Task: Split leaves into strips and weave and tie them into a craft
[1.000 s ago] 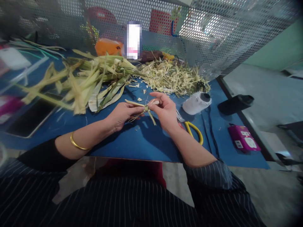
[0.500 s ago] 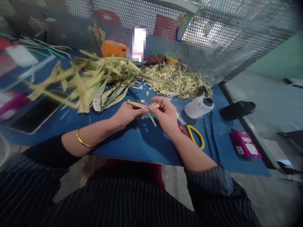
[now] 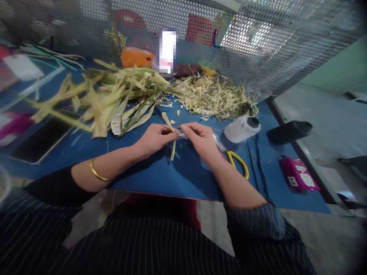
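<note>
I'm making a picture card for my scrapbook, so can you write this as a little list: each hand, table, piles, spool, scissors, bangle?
Left grip: shut on a pale strip
Right grip: fingertips beside the left ones; what they pinch is hard to see
Table: blue
Piles: long leaves at back left; small shreds at back right
Spool: white, lying right of the right grip
Scissors: yellow handle, partly hidden by the right arm
Bangle: gold, on the left arm

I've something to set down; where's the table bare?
Bare: the table between left hand and near edge; a narrower strip between black cords and purple pack. Crowded: the back, with husks and shreds; beside the right hand, with scissors and spool.
</note>
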`<state>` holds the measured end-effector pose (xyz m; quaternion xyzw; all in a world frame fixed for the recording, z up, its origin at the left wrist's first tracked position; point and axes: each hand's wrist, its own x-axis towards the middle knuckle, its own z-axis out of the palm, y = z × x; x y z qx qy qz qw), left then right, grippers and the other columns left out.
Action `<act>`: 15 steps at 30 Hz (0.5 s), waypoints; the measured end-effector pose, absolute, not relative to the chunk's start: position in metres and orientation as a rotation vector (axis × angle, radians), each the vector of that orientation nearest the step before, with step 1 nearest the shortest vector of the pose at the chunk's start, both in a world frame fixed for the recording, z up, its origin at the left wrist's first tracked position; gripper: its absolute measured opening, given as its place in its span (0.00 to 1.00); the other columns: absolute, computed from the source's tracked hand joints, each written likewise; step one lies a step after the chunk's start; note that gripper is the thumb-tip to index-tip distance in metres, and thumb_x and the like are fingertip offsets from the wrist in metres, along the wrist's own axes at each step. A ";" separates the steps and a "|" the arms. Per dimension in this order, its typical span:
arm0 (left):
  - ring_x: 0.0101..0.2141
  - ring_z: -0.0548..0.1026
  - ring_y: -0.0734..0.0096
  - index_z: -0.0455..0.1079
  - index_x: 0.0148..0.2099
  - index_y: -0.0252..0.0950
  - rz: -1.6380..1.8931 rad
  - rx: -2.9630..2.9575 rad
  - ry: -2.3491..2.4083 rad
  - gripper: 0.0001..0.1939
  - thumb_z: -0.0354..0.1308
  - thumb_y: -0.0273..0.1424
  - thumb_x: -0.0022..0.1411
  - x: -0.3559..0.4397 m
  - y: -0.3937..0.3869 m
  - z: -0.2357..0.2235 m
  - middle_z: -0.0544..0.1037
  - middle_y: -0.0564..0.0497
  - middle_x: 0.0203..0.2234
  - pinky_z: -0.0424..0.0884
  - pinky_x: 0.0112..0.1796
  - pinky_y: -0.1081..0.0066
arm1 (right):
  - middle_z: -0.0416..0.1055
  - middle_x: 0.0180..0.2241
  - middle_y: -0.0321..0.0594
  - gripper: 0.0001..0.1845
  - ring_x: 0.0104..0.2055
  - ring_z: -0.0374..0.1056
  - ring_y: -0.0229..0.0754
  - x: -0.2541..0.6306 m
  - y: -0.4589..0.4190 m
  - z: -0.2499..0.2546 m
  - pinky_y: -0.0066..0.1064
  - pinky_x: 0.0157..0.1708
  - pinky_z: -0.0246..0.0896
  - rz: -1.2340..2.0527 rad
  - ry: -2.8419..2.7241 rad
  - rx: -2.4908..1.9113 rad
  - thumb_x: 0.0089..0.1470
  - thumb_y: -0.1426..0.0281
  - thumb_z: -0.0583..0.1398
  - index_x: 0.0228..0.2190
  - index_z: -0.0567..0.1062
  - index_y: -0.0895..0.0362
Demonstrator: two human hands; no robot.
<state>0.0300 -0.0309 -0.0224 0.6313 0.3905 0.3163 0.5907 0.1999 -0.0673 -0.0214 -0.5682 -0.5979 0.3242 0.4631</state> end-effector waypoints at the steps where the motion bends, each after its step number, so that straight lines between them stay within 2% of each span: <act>1: 0.33 0.75 0.70 0.80 0.35 0.36 0.723 1.489 0.900 0.09 0.64 0.34 0.53 0.030 -0.031 -0.022 0.81 0.49 0.31 0.70 0.39 0.70 | 0.75 0.30 0.37 0.10 0.36 0.69 0.41 0.200 -0.067 -0.021 0.37 0.41 0.61 0.795 -1.488 -1.410 0.53 0.61 0.62 0.30 0.80 0.53; 3: 0.33 0.76 0.69 0.80 0.37 0.35 0.679 1.535 0.894 0.10 0.63 0.34 0.54 0.030 -0.033 -0.021 0.82 0.49 0.31 0.70 0.40 0.69 | 0.75 0.29 0.37 0.08 0.36 0.69 0.41 0.200 -0.067 -0.020 0.36 0.40 0.61 0.861 -1.488 -1.415 0.50 0.62 0.64 0.29 0.80 0.53; 8: 0.31 0.76 0.67 0.80 0.38 0.34 0.582 1.621 0.924 0.12 0.62 0.35 0.53 0.030 -0.037 -0.022 0.82 0.49 0.31 0.70 0.34 0.69 | 0.73 0.24 0.35 0.06 0.28 0.66 0.36 0.197 -0.067 -0.021 0.33 0.35 0.61 1.109 -1.277 -1.355 0.42 0.68 0.67 0.24 0.77 0.56; 12: 0.30 0.75 0.68 0.80 0.37 0.34 0.556 1.534 0.888 0.12 0.63 0.36 0.53 0.031 -0.038 -0.021 0.82 0.47 0.31 0.70 0.34 0.69 | 0.69 0.22 0.32 0.07 0.26 0.62 0.34 0.196 -0.067 -0.020 0.31 0.32 0.59 1.092 -1.229 -1.310 0.46 0.68 0.65 0.22 0.73 0.56; 15: 0.24 0.71 0.73 0.80 0.35 0.35 0.551 1.501 0.932 0.11 0.63 0.36 0.52 0.031 -0.038 -0.018 0.79 0.50 0.24 0.66 0.27 0.71 | 0.68 0.24 0.32 0.08 0.25 0.60 0.32 0.196 -0.067 -0.020 0.30 0.30 0.58 1.118 -1.223 -1.278 0.49 0.66 0.63 0.23 0.70 0.55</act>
